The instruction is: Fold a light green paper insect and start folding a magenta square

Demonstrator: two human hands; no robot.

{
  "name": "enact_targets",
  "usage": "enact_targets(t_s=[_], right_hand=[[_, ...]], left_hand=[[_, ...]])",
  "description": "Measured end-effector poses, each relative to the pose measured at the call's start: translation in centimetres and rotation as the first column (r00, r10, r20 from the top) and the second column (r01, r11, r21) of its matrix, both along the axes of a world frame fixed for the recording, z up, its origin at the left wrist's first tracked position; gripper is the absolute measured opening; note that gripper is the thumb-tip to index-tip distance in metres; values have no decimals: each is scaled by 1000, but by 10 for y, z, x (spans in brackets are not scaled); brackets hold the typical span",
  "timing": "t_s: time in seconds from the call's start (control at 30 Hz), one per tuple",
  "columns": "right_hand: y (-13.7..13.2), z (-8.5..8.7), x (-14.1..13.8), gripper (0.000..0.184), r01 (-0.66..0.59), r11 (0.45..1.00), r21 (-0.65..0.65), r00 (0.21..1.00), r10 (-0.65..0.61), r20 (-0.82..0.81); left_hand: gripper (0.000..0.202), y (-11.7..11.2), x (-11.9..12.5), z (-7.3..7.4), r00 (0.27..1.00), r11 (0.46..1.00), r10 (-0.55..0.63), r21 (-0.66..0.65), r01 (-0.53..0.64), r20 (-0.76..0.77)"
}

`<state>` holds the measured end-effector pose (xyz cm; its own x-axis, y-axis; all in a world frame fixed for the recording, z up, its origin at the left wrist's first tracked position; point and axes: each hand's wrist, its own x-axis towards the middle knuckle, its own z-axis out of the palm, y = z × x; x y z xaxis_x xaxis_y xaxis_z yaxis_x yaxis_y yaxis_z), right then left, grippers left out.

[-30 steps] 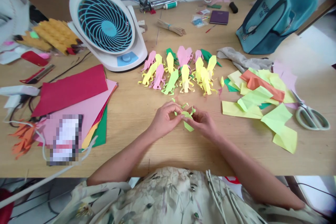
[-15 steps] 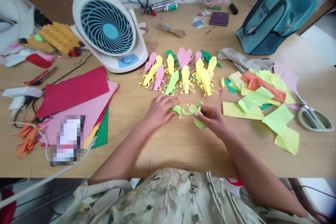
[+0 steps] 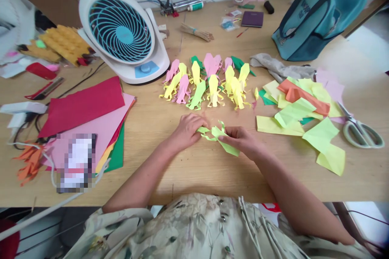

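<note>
Between my hands is a light green paper squid [image 3: 229, 146] with a folded body and thin cut legs. My right hand [image 3: 241, 141] pinches its body just above the table. Curled fingers of my left hand [image 3: 189, 130] close on the ends of its legs, partly hiding them. Beyond my hands stand several finished-looking paper squids in rows: a lime green one [image 3: 197, 94], a cream one [image 3: 213, 89], a yellow one [image 3: 238, 92] and a pink one [image 3: 182, 89], with dark green ones at the back.
To the right lie loose paper pieces [image 3: 320, 134] and scissors [image 3: 361, 132]. At left are coloured sheets [image 3: 88, 105], a blurred-out phone [image 3: 77, 162] and an orange paper figure [image 3: 30, 160]. A white fan [image 3: 124, 36] and a teal bag [image 3: 306, 24] stand farther back.
My left hand has curled from a flatter, spread pose onto the squid's legs. My right hand has tilted the squid's body slightly down and right. The view has shifted a little.
</note>
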<state>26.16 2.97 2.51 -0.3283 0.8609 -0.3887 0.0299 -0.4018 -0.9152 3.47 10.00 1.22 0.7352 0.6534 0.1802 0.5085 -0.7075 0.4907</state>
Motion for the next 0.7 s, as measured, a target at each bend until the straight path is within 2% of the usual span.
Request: enact_targets(t_s=[0.13,0.2,0.33,0.5,0.6,0.7], right_hand=[[-3,3,-1,45,11,992,-124,982,-34,-185],[-4,4,-1,46,19,988,-155,972,-55,-228],[-4,4,-1,45,33,992,-124,984,-54,-171],[-2,3,-2,46,26,994,-109,995,-35,-89],[-2,3,-3,47,40,990,-133,993,-55,-104],[-2,3,-3,46,53,985,-162,987,-76,-140]], left_hand=[[24,-8,2,8,996,992,-81,94,85,-48],[31,-11,3,12,993,985,-104,130,111,-61],[37,-12,1,18,986,975,-147,157,158,-80],[35,-8,-1,14,979,962,-182,189,195,-87],[35,-9,-1,15,984,966,-154,196,169,-89],[44,-13,0,19,985,967,-132,202,153,-114]])
